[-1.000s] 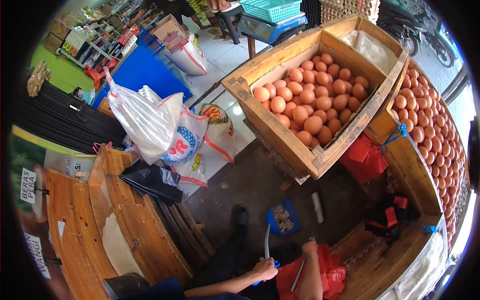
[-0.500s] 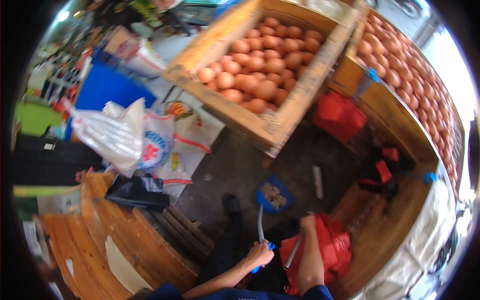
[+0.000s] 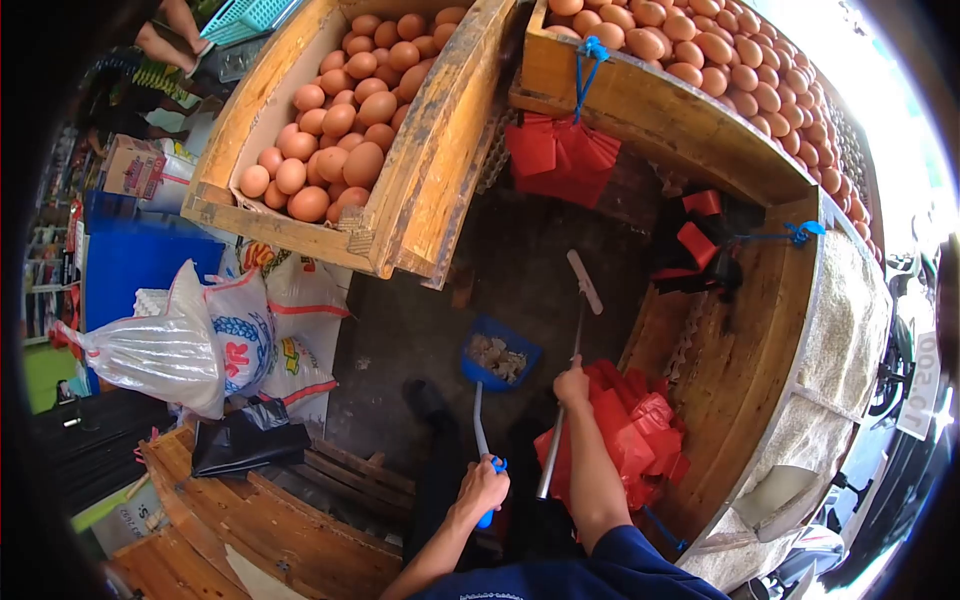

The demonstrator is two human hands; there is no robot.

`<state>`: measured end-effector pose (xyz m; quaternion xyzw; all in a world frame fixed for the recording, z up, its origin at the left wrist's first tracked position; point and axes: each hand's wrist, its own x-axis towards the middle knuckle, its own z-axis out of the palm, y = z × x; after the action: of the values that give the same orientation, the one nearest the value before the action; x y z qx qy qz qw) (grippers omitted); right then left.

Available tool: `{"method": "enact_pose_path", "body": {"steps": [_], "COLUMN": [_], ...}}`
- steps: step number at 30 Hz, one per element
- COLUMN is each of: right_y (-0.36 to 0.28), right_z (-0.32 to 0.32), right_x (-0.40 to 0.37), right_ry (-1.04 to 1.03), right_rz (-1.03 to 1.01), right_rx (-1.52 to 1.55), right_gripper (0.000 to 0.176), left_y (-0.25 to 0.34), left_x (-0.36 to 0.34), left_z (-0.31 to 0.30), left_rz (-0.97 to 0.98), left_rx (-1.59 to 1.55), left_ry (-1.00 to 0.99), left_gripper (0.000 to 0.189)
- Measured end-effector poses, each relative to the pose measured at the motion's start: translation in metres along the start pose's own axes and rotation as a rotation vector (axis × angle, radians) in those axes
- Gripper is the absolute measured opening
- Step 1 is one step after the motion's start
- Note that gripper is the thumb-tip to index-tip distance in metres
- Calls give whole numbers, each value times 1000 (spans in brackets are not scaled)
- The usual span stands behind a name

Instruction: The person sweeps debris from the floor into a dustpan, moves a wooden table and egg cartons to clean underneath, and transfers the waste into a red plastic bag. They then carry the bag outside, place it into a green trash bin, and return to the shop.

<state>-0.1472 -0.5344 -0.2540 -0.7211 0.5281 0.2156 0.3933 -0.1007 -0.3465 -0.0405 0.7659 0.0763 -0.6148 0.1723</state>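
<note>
My left hand (image 3: 484,487) is closed round the blue grip of a long-handled dustpan (image 3: 478,425). Its blue pan (image 3: 478,368) rests on the dark floor with pale, crumpled debris (image 3: 498,358) in it. To the right, my right hand (image 3: 572,385) grips the metal handle of a broom (image 3: 584,282), its narrow white head out on the floor beyond the pan; no bristles show from above. The handle's lower end passes in front of a bunch of red plastic bags (image 3: 635,425), close beside my right forearm.
Ahead stands a wooden crate (image 3: 405,225) of brown eggs (image 3: 340,130); a larger egg bin (image 3: 640,90) fills the upper right. Red bags (image 3: 562,155) hang from it. Filled sacks (image 3: 240,335) and a black bag (image 3: 250,440) lie left, near a wooden bench (image 3: 230,510). A person's legs (image 3: 170,40) show far left.
My view has swung right, so the crate and sacks sit further left. The broom's head now shows joined to its handle, angled forward. Both hands keep their holds.
</note>
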Motion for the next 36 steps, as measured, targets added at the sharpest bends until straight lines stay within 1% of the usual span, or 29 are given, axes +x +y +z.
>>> {"method": "enact_pose_path", "body": {"steps": [1,2,4,5,7,8,9,11,12,13,14,16,17,18,20,21,22,24,25,27,28,29,30,31,32,33,34,35,36], "right_y": [-6,-7,30,6,24,25,26,49,47,48,39,8,-5,-9,-9,-17,-30,-60,-82,-101,-111,-117,-119,-121,-124,-124,-126,-127,-134], "right_z": [9,18,50,13,-5,-20,-34,-53,-65,-79,-98,-138,-148,-150,-154,-155,-156,-152,-151,-139,-136,-132,-126,-122,-119,-116,-112,-108,-110], "right_x": [9,3,-8,-40,-58,-72,-85,-106,-120,-141,-163,-204,-213,-215,-224,-227,-235,-254,-262,-268,-267,-266,-269,-267,-267,-267,-266,-264,-264], "right_ry": [-38,-65,-144,-324,-450,-515,-582,-752,-756,-696,-630,-614,-610,-583,-677,-744,-710,-458,-399,-34,31,95,109,211,311,323,330,335,339], "right_rz": [122,44,-87,44,133,182,234,399,389,360,326,269,222,212,-72,-184,-182,-181,-188,-292,-199,-114,-83,-98,-119,-108,-133,-158,-155], "right_rx": [35,-58,-199,17,528,670,812,1209,1188,1237,1291,1247,1210,1219,1415,1556,1557,1666,1617,983,923,866,873,906,936,944,1042,1143,1158], "right_gripper": [59,62,66,61,54,51,49,45,45,45,44,43,43,43,43,42,42,53,43,30,26,21,21,21,20,20,20,20,20], "left_y": [4,7,8,8,9,9,0,-2,-7,-22,-23,-22,-26,-31,-44,-45,-48,-58,-57,-64,-61,-63,-68,-68,-68,-71,-75,-78,-81], "left_x": [-2,-4,-1,1,0,3,8,5,6,18,14,9,10,14,19,17,21,31,30,26,18,19,24,26,29,33,37,42,46], "left_z": [2,2,5,8,11,10,14,17,19,27,23,11,9,6,0,-9,-16,-25,-36,-59,-76,-89,-102,-117,-133,-150,-165,-179,-192], "left_rz": [1,5,14,8,-1,-17,46,25,-4,21,34,17,8,27,45,49,56,103,90,117,141,127,156,138,127,142,166,179,199], "left_rx": [8,12,7,6,-27,-26,-25,-105,-150,-274,-283,-331,-369,-356,-368,-330,-316,-168,-82,-89,-71,-53,-57,-56,-36,-40,-51,-49,-63], "left_ry": [5,15,35,40,25,1,31,46,43,25,20,-72,-94,-108,-240,-301,-327,-438,-481,-563,-591,-620,-640,-604,-562,-509,-432,-347,-274], "left_gripper": [41,42,43,44,44,44,44,43,43,43,43,45,54,54,60,68,68,71,76,89,91,87,82,75,66,56,48,42,37]}}
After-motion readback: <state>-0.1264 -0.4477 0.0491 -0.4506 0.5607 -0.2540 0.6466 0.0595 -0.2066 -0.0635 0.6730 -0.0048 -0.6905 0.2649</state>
